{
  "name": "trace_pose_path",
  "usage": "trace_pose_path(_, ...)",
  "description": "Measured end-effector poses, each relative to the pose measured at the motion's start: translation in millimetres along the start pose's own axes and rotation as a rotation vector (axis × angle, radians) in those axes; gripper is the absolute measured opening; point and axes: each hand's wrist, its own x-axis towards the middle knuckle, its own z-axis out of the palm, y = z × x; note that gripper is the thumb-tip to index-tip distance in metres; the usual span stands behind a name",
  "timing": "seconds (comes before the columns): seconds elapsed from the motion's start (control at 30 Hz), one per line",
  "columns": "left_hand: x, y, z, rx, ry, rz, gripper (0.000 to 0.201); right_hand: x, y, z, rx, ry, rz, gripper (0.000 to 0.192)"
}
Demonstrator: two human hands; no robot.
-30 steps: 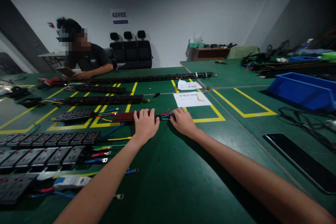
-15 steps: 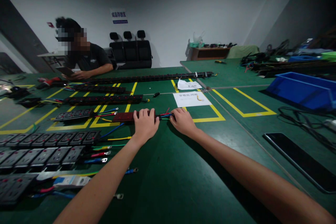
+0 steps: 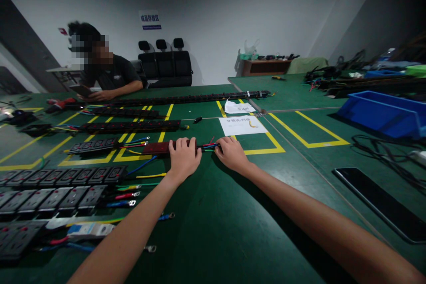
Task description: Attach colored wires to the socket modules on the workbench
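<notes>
left hand [image 3: 183, 159] gripping strip [image 3: 155, 148] (reddish), right hand [image 3: 230, 153] holding wires [image 3: 207, 147]

Strip [image 3: 155, 148] dark red; wires [image 3: 209, 146] red, blue, green; table [image 3: 213, 222] green, tape outlines [image 3: 328, 144] yellow; bin [image 3: 376, 119] blue.

Socket rows [image 3: 52, 199] near left on counter [image 3: 216, 213], strip [image 3: 156, 147] under left fingers [image 3: 184, 143] at centre, wires [image 3: 207, 147] between strip and right fingers [image 3: 226, 141], paper sheets [image 3: 241, 126] beyond, phone [image 3: 381, 202] near right, bin [image 3: 376, 117] behind phone, seats [image 3: 165, 66] past counter.

Left hand [image 3: 184, 158] — over a maroon strip [image 3: 155, 148]
</notes>
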Motion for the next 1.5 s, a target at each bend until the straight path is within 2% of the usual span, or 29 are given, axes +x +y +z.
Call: trace_pose_path(1.5, -0.1, 0.1, 1.9, 0.030, 0.018, 0.003, 0.047, 0.4, -0.1, 0.9, -0.004, -0.006, 0.001, 0.023)
